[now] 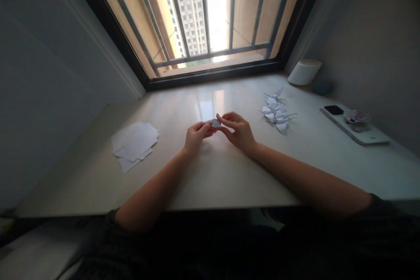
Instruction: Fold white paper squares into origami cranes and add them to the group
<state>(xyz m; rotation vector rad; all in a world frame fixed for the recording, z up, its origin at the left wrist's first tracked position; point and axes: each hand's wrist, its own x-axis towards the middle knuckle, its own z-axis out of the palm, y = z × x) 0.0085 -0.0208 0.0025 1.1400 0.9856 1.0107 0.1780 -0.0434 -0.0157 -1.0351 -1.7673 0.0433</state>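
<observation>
A small folded piece of white paper [215, 123] is pinched between both hands just above the pale desk [213, 175]. My left hand [196, 135] grips its left side with fingers pressed together. My right hand [239, 130] pinches its right side with thumb and fingertips. Both forearms rest on the desk near its front edge. Most of the paper is hidden by my fingers.
A loose stack of white paper sheets [134, 144] lies at the left. Several folded paper cranes [276, 110] are heaped at the right. Farther right lie a phone [354, 127] with a round sticker, and a white cylinder [304, 72] by the barred window [203, 17].
</observation>
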